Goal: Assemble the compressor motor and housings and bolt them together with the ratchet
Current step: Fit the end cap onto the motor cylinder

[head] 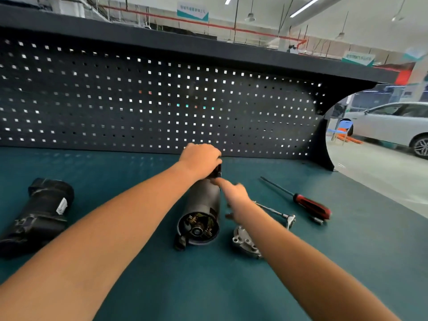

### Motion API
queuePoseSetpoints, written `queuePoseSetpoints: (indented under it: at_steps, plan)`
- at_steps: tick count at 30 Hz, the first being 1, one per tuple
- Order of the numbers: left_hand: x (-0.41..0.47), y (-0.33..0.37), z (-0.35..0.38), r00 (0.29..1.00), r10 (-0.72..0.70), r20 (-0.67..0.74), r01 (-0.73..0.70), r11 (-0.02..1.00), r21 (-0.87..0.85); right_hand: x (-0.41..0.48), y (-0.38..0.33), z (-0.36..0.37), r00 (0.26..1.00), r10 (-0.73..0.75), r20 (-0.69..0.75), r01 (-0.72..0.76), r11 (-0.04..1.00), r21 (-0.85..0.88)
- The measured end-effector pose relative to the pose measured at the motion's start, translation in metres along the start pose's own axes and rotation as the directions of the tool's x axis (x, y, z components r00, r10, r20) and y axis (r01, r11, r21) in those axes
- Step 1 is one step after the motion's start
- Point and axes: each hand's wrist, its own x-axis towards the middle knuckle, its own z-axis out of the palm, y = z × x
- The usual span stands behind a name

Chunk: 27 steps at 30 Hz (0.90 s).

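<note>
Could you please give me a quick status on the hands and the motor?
Left hand grips motor at far end. Right hand forefinger touches it there. Motor lies flat, open end near. Ratchet untouched beside it; nothing in the way.

Motor (201, 212) lies mid-bench (208, 286), lengthwise front to back, open end toward the near edge, far end close to the pegboard (139, 100) standing along the rear edge. Left hand (200, 159) sits over the motor's far end; right hand (236, 195) is just right of it, forefinger touching that end. Housing (44, 212) lies well apart toward the left edge; end cover (243, 242) just right of the motor's near end, partly under the right forearm; ratchet (275, 212) behind the cover; screwdriver (310, 205) right of the ratchet.
</note>
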Motion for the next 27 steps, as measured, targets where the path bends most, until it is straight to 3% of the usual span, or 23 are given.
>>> queuePoseSetpoints:
  at_steps: [1, 3, 10, 13, 19, 27]
  plan:
    - [0.001, -0.002, 0.0, 1.0, -0.002, -0.022, 0.002, 1.0, 0.005, -0.004, 0.006, 0.008, 0.989, 0.109, 0.098, -0.112, 0.993, 0.03]
    - [0.002, -0.006, -0.001, 0.999, -0.041, -0.035, 0.04, 0.999, -0.033, -0.007, 0.007, 0.02, 0.961, 0.163, 0.221, -0.182, 0.981, 0.067]
    - [0.009, -0.021, -0.005, 0.999, -0.032, -0.029, 0.029, 0.996, -0.088, -0.005, 0.0, 0.026, 0.97, 0.119, 0.211, -0.137, 0.988, 0.072]
    - [0.001, -0.039, -0.007, 0.998, -0.038, -0.047, 0.029, 0.986, -0.165, -0.004, -0.007, 0.029, 0.977, 0.083, 0.198, -0.08, 0.996, -0.025]
    - [-0.043, -0.102, -0.01, 0.984, -0.177, -0.016, 0.163, 0.935, -0.316, -0.002, -0.027, 0.046, 0.979, -0.022, 0.2, 0.077, 0.959, -0.273]
    - [-0.09, -0.119, 0.016, 0.943, -0.328, -0.053, 0.29, 0.89, -0.351, -0.007, -0.035, 0.055, 0.95, -0.125, 0.288, 0.278, 0.761, -0.586]
